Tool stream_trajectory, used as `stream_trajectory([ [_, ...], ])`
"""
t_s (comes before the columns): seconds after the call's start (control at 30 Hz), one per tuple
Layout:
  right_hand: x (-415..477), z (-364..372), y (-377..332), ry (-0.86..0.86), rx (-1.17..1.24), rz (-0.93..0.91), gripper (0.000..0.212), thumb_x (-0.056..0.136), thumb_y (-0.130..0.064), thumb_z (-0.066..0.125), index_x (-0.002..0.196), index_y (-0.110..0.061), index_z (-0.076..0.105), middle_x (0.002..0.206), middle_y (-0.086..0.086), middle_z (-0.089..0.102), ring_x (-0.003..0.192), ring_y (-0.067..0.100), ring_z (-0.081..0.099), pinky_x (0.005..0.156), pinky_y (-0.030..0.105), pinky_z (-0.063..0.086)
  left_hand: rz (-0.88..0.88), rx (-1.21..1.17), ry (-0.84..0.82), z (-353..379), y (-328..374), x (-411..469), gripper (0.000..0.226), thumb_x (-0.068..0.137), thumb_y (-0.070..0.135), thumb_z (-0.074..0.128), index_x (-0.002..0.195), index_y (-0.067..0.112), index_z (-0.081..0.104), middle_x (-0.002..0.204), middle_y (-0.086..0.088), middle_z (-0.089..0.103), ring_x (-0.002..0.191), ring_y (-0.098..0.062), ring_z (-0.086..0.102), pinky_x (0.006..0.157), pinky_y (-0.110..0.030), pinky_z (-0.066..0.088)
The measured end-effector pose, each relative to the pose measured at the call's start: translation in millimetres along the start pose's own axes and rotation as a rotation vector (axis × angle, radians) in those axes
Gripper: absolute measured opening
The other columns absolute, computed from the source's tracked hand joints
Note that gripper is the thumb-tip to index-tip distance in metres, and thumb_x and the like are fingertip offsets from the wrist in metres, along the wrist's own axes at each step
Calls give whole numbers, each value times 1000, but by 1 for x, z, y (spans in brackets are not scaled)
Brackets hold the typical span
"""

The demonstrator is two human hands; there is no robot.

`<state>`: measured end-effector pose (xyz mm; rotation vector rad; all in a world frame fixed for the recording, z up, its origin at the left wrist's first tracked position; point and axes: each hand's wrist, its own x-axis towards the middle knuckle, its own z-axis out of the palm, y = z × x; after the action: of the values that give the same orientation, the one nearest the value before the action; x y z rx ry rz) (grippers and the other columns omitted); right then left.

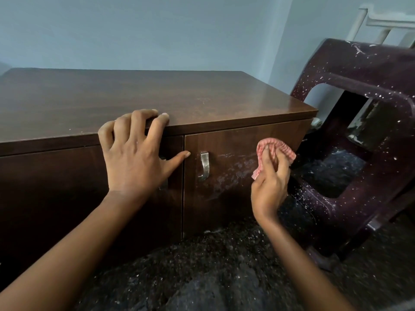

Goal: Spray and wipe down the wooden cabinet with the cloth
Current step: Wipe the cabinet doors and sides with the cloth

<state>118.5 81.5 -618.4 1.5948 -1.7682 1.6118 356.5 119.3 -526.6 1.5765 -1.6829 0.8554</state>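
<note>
Your cloth, pink and bunched, is pressed to the cabinet's right door, near its outer edge. It arches over your fingertips, and its long axis seems to run across the door, though the bunching makes that hard to tell. Your right hand has its grip closed round it. Whitish smears lie between the cloth and the metal handle. The cabinet runs left to right, doors facing you. Your left hand has its grip hooked over the top's front edge, thumb out. A speckled chair stands just right of the cabinet.
</note>
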Motion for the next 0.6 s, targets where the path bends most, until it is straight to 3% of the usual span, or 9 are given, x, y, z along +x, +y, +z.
stream_trajectory([
  [0.1,-30,2,26,-128,-35,46,58,75,18,58,127,-9,57,135,19,48,122,38,47,93,41,45,8,0,10,0,0,0,68,73,70,58,118,19,54,118,-6,55,104,-28,38,88,-42,23],
  [0.2,-35,5,35,-130,37,110,54,78,19,48,127,0,54,130,26,48,122,41,45,99,51,44,10,2,14,0,-1,1,68,73,70,58,118,19,54,118,-6,55,104,-28,38,88,-42,23],
  [0.3,-24,8,13,-69,137,149,52,78,11,41,126,1,54,129,26,47,122,39,44,105,39,37,9,10,12,1,-1,0,68,73,71,57,119,20,54,118,-6,54,104,-29,41,88,-41,22],
  [0.43,-30,5,4,-153,38,-40,57,77,17,48,128,-8,56,132,22,44,119,29,37,100,26,35,6,10,10,0,0,0,69,72,70,60,118,20,54,118,-6,54,104,-28,40,88,-41,22],
  [0.6,-15,1,23,-101,34,195,59,74,19,48,128,-6,55,129,22,45,114,37,42,95,40,43,-5,9,8,0,0,1,68,71,70,61,118,20,54,118,-5,54,104,-27,38,89,-41,22],
])
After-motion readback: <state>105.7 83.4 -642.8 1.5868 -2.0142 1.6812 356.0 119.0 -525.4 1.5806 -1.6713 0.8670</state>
